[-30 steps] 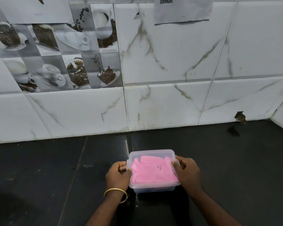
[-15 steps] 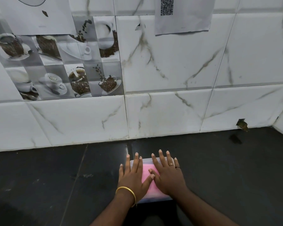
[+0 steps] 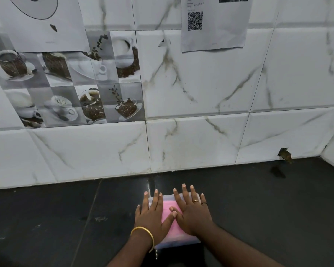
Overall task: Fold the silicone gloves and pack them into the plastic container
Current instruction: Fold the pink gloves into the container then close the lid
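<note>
Gloves (image 3: 169, 212), pink and folded, lie inside the lidded container (image 3: 178, 241) at the lower centre of the frame, on the dark counter (image 3: 56, 218). Both hands now press flat on its lid, where a second ago they gripped its sides. The left hand (image 3: 152, 216) and right hand (image 3: 193, 212) have fingers straight and slightly spread, thumbs meeting over the pink.

Beyond our fingers (image 3: 186, 191) we see the dark worktop (image 3: 46, 218) meeting a white marbled tile wall (image 3: 201, 93). High left of them are coffee-cup picture tiles (image 3: 69, 87); above hangs a QR-code sheet (image 3: 214, 24).
</note>
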